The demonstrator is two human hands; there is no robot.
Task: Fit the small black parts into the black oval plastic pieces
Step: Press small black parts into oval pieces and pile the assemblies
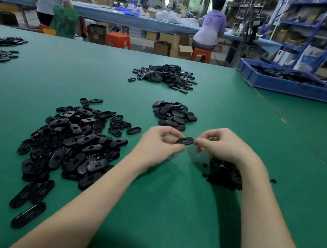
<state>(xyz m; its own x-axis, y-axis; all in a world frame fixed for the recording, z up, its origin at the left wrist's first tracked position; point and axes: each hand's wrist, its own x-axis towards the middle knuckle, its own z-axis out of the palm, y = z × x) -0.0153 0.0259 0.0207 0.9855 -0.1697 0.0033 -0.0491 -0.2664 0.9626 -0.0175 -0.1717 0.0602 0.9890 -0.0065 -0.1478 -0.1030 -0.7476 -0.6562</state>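
Both of your hands meet above the green table point(169, 206), forearms angled inward. Your left hand point(157, 143) pinches one black oval piece point(185, 141) by its left end between thumb and curled fingers; your right hand point(223, 145) curls its fingertips against the right end. One heap of small black parts point(223, 174) lies under your right wrist. Five piles of glossy, rounded oval pieces are visible: one large pile point(74, 144) left, one near pile point(174, 115) ahead, one far pile point(164, 75), two at the left edge
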